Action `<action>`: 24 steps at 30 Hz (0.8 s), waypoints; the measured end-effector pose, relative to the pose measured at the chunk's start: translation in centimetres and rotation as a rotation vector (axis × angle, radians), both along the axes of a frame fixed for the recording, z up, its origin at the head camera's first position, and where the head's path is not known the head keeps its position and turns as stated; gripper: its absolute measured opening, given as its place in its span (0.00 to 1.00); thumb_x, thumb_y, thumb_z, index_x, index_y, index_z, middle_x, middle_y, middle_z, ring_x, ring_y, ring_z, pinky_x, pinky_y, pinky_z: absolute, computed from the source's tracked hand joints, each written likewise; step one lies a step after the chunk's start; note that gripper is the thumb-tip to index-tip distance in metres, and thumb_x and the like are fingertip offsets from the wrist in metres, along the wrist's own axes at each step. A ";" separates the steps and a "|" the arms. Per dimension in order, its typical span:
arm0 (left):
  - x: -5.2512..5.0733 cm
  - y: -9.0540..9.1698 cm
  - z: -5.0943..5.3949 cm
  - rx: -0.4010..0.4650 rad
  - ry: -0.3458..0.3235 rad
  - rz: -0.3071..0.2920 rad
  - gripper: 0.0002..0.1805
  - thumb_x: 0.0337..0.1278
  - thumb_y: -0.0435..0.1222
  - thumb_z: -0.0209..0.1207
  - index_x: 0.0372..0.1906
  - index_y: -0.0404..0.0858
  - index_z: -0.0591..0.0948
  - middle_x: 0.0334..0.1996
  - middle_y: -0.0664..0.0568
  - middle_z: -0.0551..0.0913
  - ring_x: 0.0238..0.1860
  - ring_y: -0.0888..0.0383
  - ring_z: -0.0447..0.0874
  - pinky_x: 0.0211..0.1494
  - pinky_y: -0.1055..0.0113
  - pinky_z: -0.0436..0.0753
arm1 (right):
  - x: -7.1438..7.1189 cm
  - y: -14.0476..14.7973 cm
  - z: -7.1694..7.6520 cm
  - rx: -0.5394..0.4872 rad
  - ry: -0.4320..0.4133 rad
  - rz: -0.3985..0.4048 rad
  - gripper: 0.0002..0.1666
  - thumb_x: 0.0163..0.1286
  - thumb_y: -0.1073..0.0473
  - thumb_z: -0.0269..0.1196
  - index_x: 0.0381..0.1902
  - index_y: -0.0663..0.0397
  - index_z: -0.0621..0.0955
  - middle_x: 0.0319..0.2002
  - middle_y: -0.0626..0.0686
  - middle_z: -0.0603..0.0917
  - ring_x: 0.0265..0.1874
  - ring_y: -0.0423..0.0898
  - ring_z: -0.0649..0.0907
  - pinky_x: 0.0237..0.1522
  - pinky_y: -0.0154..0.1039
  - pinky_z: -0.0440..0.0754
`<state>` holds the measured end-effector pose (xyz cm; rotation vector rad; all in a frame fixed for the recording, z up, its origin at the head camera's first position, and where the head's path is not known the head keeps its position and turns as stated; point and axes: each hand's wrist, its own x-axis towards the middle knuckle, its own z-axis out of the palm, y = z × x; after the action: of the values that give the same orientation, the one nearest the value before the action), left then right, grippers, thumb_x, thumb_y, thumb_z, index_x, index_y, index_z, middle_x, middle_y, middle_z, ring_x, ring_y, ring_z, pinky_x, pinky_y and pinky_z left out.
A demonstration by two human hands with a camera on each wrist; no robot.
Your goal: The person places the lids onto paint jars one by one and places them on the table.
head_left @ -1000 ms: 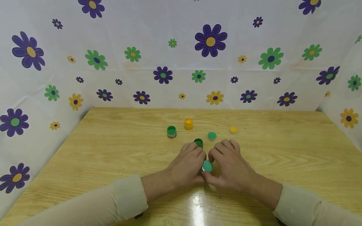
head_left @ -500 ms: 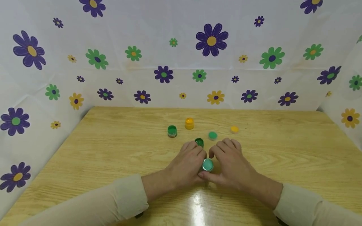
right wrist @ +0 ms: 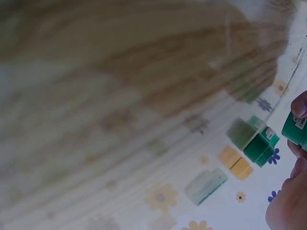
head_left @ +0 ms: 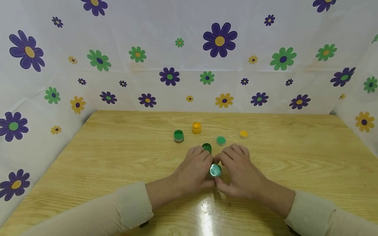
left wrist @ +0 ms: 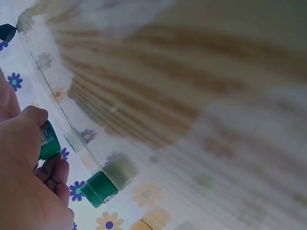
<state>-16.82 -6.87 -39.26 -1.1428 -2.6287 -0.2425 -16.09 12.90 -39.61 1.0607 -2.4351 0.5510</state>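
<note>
A small green paint jar point(head_left: 215, 170) with a clear-rimmed lid is between my two hands, low over the table. My left hand point(head_left: 192, 172) grips it from the left side; the left wrist view shows the fingers around the labelled green jar point(left wrist: 49, 142). With curled index finger and thumb, my right hand point(head_left: 240, 173) pinches the lid's edge. The jar point(right wrist: 293, 130) also appears at the right border of the right wrist view. Just beyond my left knuckles stands an uncovered dark green jar point(head_left: 207, 147), its lower part hidden by that hand.
Farther back on the wooden table point(head_left: 133, 144) stand an uncovered green jar point(head_left: 178, 136) and a yellow jar point(head_left: 196, 128). A green lid point(head_left: 220, 141) and a yellow lid point(head_left: 243, 133) lie right of them. A flowered cloth point(head_left: 177, 59) hangs behind the table.
Both hands keep the jar in nearly the same place. My right thumb and index finger have shifted around the lid, and the jar tilts slightly differently. The other jars have not moved.
</note>
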 end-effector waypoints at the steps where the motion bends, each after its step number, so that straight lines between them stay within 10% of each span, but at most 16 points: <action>1: 0.0 0.0 -0.1 0.002 -0.001 0.001 0.23 0.49 0.55 0.70 0.38 0.42 0.78 0.31 0.59 0.74 0.38 0.59 0.64 0.51 0.64 0.66 | 0.1 0.0 0.0 0.001 0.002 -0.003 0.16 0.52 0.49 0.66 0.38 0.47 0.79 0.33 0.44 0.75 0.39 0.42 0.67 0.46 0.45 0.60; 11: 2.3 -0.3 -1.9 -0.009 -0.095 -0.002 0.24 0.49 0.56 0.71 0.39 0.42 0.78 0.32 0.59 0.75 0.38 0.60 0.63 0.54 0.63 0.69 | 2.4 -0.2 -1.6 0.016 -0.136 -0.027 0.17 0.55 0.43 0.68 0.36 0.44 0.76 0.35 0.41 0.74 0.41 0.39 0.67 0.50 0.46 0.61; 24: 0.3 0.0 -0.4 0.047 -0.023 -0.019 0.23 0.48 0.54 0.71 0.38 0.40 0.79 0.32 0.57 0.76 0.39 0.57 0.65 0.51 0.62 0.67 | 0.3 0.2 0.0 0.008 -0.124 0.002 0.17 0.54 0.48 0.65 0.41 0.46 0.79 0.37 0.44 0.76 0.42 0.42 0.68 0.50 0.48 0.61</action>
<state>-16.54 -6.83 -39.61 -1.1565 -2.6188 -0.3219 -15.76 13.13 -39.57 1.0612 -2.5456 0.6255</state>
